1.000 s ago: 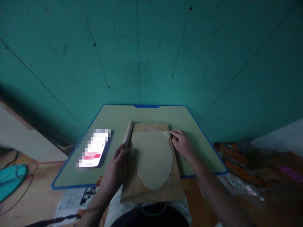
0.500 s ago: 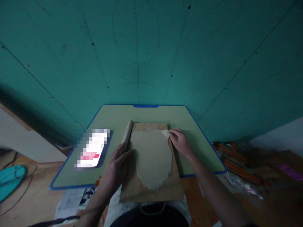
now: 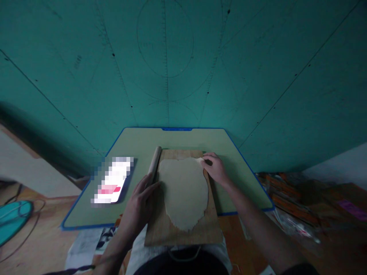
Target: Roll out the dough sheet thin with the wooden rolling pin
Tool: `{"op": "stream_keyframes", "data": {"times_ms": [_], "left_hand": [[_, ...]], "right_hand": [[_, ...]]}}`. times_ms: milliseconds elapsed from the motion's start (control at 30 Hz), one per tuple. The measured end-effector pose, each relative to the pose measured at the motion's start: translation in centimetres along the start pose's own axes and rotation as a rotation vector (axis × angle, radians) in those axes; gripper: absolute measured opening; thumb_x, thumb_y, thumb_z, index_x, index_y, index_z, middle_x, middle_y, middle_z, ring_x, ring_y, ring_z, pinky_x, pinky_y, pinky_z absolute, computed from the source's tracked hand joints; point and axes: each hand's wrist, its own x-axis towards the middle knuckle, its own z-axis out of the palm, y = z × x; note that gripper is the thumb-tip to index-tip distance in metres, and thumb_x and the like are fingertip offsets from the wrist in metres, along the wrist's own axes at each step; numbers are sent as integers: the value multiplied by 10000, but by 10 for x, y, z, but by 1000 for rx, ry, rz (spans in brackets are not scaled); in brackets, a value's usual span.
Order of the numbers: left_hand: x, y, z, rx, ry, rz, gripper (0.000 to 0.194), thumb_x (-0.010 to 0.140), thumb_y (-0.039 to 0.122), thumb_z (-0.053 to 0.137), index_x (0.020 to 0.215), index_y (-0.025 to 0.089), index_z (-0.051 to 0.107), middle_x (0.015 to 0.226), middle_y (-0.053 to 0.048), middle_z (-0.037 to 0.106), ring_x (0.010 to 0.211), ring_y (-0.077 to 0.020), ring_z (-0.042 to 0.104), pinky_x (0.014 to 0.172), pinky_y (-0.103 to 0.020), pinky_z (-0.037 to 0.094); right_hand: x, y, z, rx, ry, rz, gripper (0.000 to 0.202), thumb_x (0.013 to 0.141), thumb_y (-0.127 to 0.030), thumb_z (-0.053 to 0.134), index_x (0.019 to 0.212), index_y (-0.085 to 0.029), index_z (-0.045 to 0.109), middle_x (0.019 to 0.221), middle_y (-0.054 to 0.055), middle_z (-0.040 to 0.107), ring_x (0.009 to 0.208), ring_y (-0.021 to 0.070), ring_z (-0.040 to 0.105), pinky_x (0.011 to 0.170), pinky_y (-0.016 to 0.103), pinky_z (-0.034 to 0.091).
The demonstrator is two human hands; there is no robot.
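Note:
A thin, pale sheet of rolled dough (image 3: pixel 185 194) lies on a wooden board (image 3: pixel 157 233), its lower edge ragged. My right hand (image 3: pixel 215 168) pinches the dough's far right corner between thumb and fingers. Along the board's left side lies a wooden rolling pin (image 3: pixel 155 160), pointing away from me. Its near end disappears under my left hand (image 3: pixel 140 200), whose fingers are closed over it. The left thumb reaches across to the left edge of the dough.
The board rests on a light green table (image 3: pixel 183 137) with a blue rim and overhangs its near edge. A lit phone (image 3: pixel 114 179), partly pixelated, lies at the left. Behind the table stands a green wall (image 3: pixel 183 84). Clutter (image 3: pixel 292 198) covers the floor at right; a teal object (image 3: pixel 14 219) sits at left.
My right hand has shifted slightly left and inward, with the pinched dough corner moving along. The left hand and rolling pin look unchanged.

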Motion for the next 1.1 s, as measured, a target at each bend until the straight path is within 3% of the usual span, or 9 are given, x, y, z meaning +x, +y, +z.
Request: {"op": "stream_keyframes", "data": {"times_ms": [333,800,1100], "left_hand": [[1,1,-2,30,-16,25,409,936,113,429,1163,193,760,1464,-153,572,1358,-325,545,1061,-510,541],[3,6,-6,0,-22,7,417,918,96,448,1163,219,761,1457,-134,580,1362,-320,541,1067,-519,537],[3,8,-7,4,-32,-11,418,933,123,421,1176,195,754,1467,-154,566,1360,-332,541,1072,-527,530]], "right_hand": [[9,-10,6,-6,-38,-46,116,810,-148,634,795,-231,714,945,61,686,950,214,664,894,388,528],[2,2,-5,-37,32,-31,81,840,-272,655,860,-243,728,969,83,683,969,256,661,913,444,538],[3,5,-7,-50,38,-41,190,822,-174,579,885,-250,743,978,77,679,967,235,658,915,426,538]]}}
